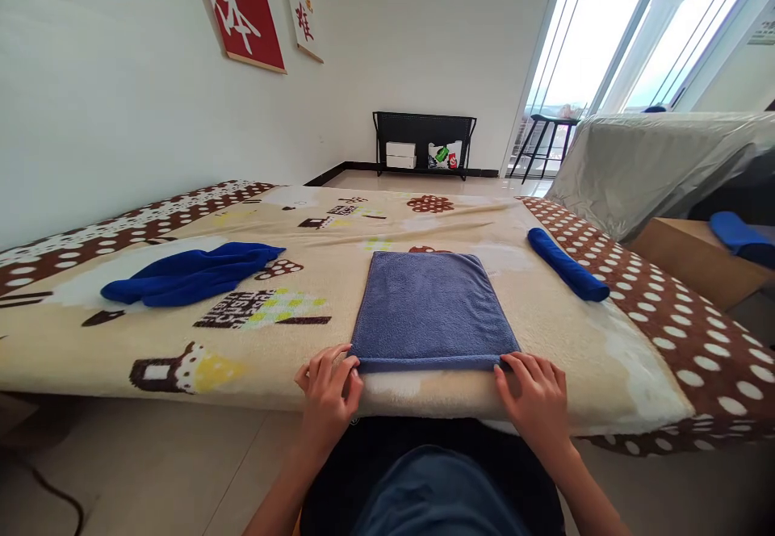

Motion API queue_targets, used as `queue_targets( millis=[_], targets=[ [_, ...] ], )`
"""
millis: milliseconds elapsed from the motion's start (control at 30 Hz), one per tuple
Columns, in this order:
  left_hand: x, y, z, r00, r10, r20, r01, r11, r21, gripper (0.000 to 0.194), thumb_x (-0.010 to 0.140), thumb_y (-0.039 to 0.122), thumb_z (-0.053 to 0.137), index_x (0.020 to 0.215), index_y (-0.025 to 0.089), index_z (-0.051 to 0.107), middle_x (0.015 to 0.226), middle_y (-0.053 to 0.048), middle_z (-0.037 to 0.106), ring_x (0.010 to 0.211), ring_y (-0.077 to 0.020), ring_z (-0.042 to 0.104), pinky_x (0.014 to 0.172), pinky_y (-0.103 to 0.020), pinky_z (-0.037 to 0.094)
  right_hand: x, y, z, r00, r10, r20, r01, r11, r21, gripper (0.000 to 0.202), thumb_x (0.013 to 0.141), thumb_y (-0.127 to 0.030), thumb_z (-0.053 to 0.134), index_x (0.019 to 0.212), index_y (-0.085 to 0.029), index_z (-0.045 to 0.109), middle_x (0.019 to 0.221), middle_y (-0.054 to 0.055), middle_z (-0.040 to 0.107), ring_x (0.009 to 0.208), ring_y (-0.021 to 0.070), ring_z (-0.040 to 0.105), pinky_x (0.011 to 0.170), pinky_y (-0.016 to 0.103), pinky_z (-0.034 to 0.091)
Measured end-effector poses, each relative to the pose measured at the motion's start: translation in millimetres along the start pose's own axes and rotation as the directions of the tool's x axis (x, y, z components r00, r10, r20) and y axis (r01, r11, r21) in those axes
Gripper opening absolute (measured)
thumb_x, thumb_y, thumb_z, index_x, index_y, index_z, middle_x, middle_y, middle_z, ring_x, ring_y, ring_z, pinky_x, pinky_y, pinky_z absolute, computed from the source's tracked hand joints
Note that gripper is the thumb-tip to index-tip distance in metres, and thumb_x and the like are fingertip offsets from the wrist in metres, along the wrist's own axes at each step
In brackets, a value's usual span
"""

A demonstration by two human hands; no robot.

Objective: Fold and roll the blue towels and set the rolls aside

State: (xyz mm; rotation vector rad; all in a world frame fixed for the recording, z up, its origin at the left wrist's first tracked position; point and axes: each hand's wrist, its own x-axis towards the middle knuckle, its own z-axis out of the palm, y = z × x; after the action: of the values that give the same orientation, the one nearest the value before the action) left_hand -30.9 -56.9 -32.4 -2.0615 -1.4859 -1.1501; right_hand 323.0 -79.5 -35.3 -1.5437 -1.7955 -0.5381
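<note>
A grey-blue towel [427, 302] lies flat on the blanket in front of me, its near edge turned over into a narrow roll. At the left end of that roll, my left hand [330, 378] pinches the corner between thumb and fingers. My right hand [534, 391] grips the right end the same way. To the right lies a bright blue towel rolled into a tube [567, 265]. Off to the left is a crumpled blue towel [192, 272], loosely spread and apart from my hands.
A cream and brown patterned blanket [339, 278] covers the surface, with its near edge close to my lap. A cardboard box [696, 257] with a blue roll [742, 237] stands at right, beside a plastic-covered object [659, 165]. A black rack [425, 134] stands by the far wall.
</note>
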Motion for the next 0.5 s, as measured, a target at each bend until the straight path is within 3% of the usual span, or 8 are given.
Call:
queue_targets(
  millis=[133, 233, 300, 400, 500],
  targets=[
    [2.6, 29.2, 3.5, 0.998, 0.057, -0.011, -0.056, 0.998, 0.031, 0.018, 0.085, 0.032, 0.07, 0.099, 0.022, 0.066, 0.126, -0.013, 0.063, 0.117, -0.0325, 0.055, 0.096, -0.047, 0.034, -8.7, -38.0, -3.1, 0.993, -0.058, 0.098, 0.062, 0.998, -0.034, 0.048, 0.094, -0.037, 0.055, 0.136, -0.015, 0.053, 0.139, 0.015, 0.057, 0.127, 0.0322, 0.052, 0.103, 0.049, 0.034],
    [2.8, 53.5, 12.7, 0.991, 0.135, 0.001, -0.135, 0.991, 0.02, 0.017, 0.089, 0.029, 0.067, 0.105, 0.023, 0.067, 0.129, -0.013, 0.063, 0.119, -0.0313, 0.055, 0.096, -0.046, 0.036, -14.6, -70.3, 1.3, 0.973, -0.162, 0.165, 0.151, 0.985, 0.079, 0.066, 0.095, -0.034, 0.051, 0.154, -0.014, 0.03, 0.155, 0.016, 0.038, 0.142, 0.0315, 0.038, 0.11, 0.048, 0.031],
    [2.7, 66.0, 19.2, 0.985, 0.172, -0.011, -0.172, 0.985, 0.001, 0.017, 0.091, 0.023, 0.063, 0.107, 0.024, 0.066, 0.128, -0.012, 0.065, 0.119, -0.0298, 0.056, 0.096, -0.046, 0.037, -15.0, -85.8, 6.0, 0.959, -0.217, 0.181, 0.185, 0.967, 0.176, 0.07, 0.095, -0.03, 0.05, 0.157, -0.016, 0.022, 0.156, 0.014, 0.036, 0.145, 0.0299, 0.034, 0.112, 0.048, 0.03],
    [3.3, 74.1, 24.3, 0.979, 0.205, 0.002, -0.204, 0.977, -0.058, 0.021, 0.093, 0.018, 0.057, 0.112, 0.024, 0.065, 0.126, -0.011, 0.066, 0.117, -0.0275, 0.058, 0.096, -0.044, 0.037, -10.5, -95.4, 12.6, 0.954, -0.261, 0.149, 0.214, 0.938, 0.272, 0.063, 0.096, -0.021, 0.046, 0.156, -0.019, 0.026, 0.153, 0.012, 0.042, 0.144, 0.0282, 0.037, 0.112, 0.047, 0.032],
    [4.8, 71.5, 23.5, 0.963, 0.259, 0.08, -0.246, 0.958, -0.145, 0.026, 0.094, 0.013, 0.052, 0.117, 0.021, 0.063, 0.12, -0.01, 0.068, 0.116, -0.0254, 0.06, 0.098, -0.043, 0.038, -4.0, -93.9, 17.7, 0.97, -0.235, 0.064, 0.202, 0.924, 0.323, 0.046, 0.097, -0.015, 0.045, 0.142, -0.023, 0.048, 0.139, 0.011, 0.057, 0.133, 0.0263, 0.05, 0.106, 0.045, 0.035]
  ],
)
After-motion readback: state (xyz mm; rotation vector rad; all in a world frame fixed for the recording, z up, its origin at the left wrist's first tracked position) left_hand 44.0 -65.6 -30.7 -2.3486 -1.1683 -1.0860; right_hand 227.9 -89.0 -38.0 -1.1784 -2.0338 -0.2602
